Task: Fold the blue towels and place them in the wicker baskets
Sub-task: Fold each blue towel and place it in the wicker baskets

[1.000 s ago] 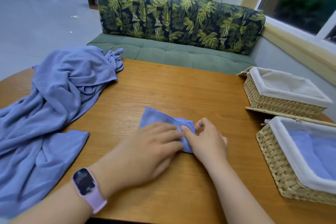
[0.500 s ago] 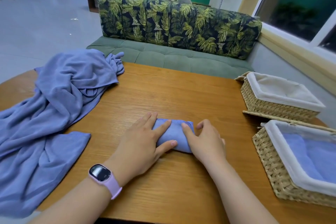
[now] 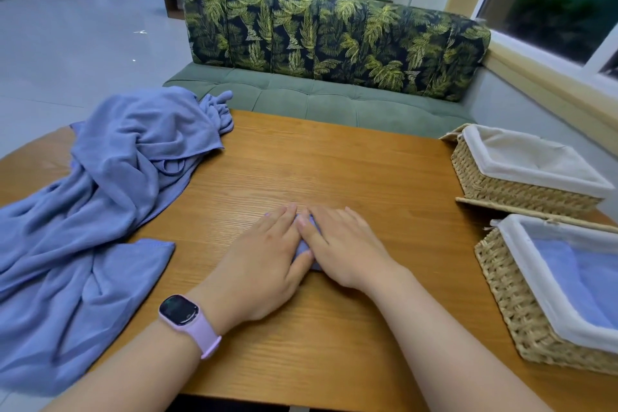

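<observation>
A small folded blue towel point(image 3: 306, 249) lies in the middle of the wooden table point(image 3: 334, 170), almost wholly hidden under my hands. My left hand point(image 3: 264, 261) lies flat on its left part, fingers straight. My right hand point(image 3: 341, 244) presses flat on its right part. A heap of unfolded blue towels point(image 3: 100, 197) covers the table's left side. At the right, the near wicker basket point(image 3: 508, 294) holds a folded blue towel point(image 3: 578, 281). The far wicker basket point(image 3: 515, 187) shows only its white liner.
A green sofa seat point(image 3: 334, 104) with a leaf-print back stands behind the table. A window ledge point(image 3: 551, 77) runs along the right wall. Bare wood shows between the hands and the baskets, and along the near edge.
The towel has been folded smaller. Both hands have come together on top of it and now cover nearly all of it, fingers flat.
</observation>
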### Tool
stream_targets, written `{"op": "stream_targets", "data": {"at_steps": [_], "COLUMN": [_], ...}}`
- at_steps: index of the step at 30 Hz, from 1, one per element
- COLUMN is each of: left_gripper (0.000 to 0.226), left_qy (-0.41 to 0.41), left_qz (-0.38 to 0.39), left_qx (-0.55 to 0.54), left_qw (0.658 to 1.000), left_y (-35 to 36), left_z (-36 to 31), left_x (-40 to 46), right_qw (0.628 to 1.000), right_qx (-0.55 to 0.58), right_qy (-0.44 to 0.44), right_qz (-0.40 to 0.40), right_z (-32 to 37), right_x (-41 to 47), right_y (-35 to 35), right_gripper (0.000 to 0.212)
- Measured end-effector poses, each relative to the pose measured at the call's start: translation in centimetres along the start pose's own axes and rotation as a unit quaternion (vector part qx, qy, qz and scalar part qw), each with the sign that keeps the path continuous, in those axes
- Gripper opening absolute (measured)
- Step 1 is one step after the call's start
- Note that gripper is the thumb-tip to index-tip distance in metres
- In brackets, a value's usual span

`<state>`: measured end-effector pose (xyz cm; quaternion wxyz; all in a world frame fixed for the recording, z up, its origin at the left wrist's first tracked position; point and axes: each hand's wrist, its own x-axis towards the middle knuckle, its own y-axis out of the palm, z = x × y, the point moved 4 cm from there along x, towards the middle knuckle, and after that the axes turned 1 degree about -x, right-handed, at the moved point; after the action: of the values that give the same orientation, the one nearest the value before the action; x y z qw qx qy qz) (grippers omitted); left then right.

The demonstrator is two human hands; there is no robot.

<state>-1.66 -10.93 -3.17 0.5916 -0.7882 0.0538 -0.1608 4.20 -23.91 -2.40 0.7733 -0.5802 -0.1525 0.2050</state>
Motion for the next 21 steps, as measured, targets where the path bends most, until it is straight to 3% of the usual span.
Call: {"op": "stream_targets", "data": {"at_steps": [4, 8, 13, 17, 19, 21], "left_gripper": [0.08, 0.074, 0.085, 0.075, 0.064, 0.062], "left_qy": [-0.031, -0.053, -0.047, -0.067, -0.125, -0.189], "left_qz": [-0.022, -0.041, 0.007, 0.055, 0.013, -0.051], "left_qx": [-0.033, -0.013, 0.052, -0.07, -0.132, -0.078], "left_qw": [0.999, 0.998, 0.998, 0.994, 0.983, 0.978], "left_y": [0.7, 1.3, 0.6, -0.5, -1.2, -1.9], "left_z": [0.2, -0.1, -0.6, -0.1, 0.6, 0.9], "left_x": [-0.2, -0.2, 0.1, 0.0, -0.8, -2.2], "right_qw": [1.0, 0.999, 0.998, 0.995, 0.99, 0.985], "right_qx": [0.017, 0.0, -0.036, -0.062, -0.082, -0.081], "right_qy": [0.021, 0.032, 0.041, 0.067, 0.1, 0.133], "right_qz": [0.014, 0.006, 0.035, 0.041, 0.055, 0.077], "right_z": [-1.0, -0.6, -0.1, 0.7, 0.9, 1.0], "right_x": [-0.3, -0.2, -0.1, -0.7, -1.1, -1.6], "right_y": [0.0, 0.2, -0.1, -0.5, -0.7, -1.0], "right_gripper": [0.047, 0.045, 0.048, 0.049, 0.052, 0.054]}}
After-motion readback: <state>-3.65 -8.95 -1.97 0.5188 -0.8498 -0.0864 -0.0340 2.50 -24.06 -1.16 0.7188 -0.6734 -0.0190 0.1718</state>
